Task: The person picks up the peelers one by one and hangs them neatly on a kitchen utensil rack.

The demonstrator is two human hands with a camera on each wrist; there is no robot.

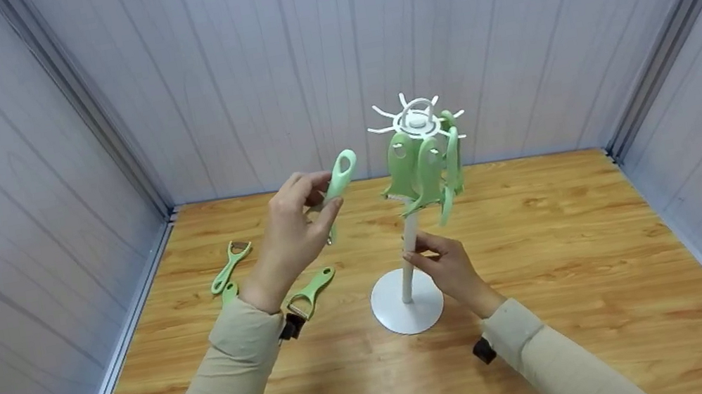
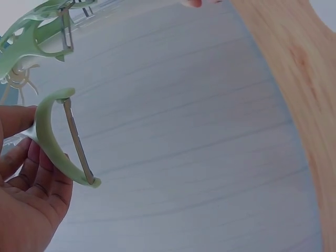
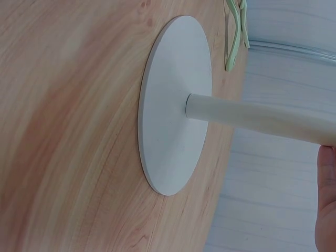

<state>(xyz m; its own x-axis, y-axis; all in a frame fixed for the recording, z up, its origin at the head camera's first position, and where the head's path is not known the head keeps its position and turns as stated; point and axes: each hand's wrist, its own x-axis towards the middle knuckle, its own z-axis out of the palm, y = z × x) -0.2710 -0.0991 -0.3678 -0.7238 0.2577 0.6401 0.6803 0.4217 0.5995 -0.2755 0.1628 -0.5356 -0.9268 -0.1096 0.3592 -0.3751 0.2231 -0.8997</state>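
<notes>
A green peeler (image 1: 340, 174) is pinched between the thumb and fingers of my left hand (image 1: 297, 216), raised to the left of a white rack. In the left wrist view the blade end of this peeler (image 2: 50, 139) points away from the palm. My right hand (image 1: 445, 267) grips the white pole (image 1: 409, 237) of the rack below its hooks. Several green peelers (image 1: 429, 173) hang by their handle holes from the near and right hooks. The bare hooks (image 1: 384, 116) are at the left and back of the top ring.
On the wooden table at the left lie a peeler (image 1: 227, 267), a second peeler (image 1: 313, 292) and one partly hidden behind the left forearm. The rack's round white base (image 1: 407, 319) rests on the table (image 1: 571, 274). Pale panel walls (image 1: 243, 65) enclose the back and both sides.
</notes>
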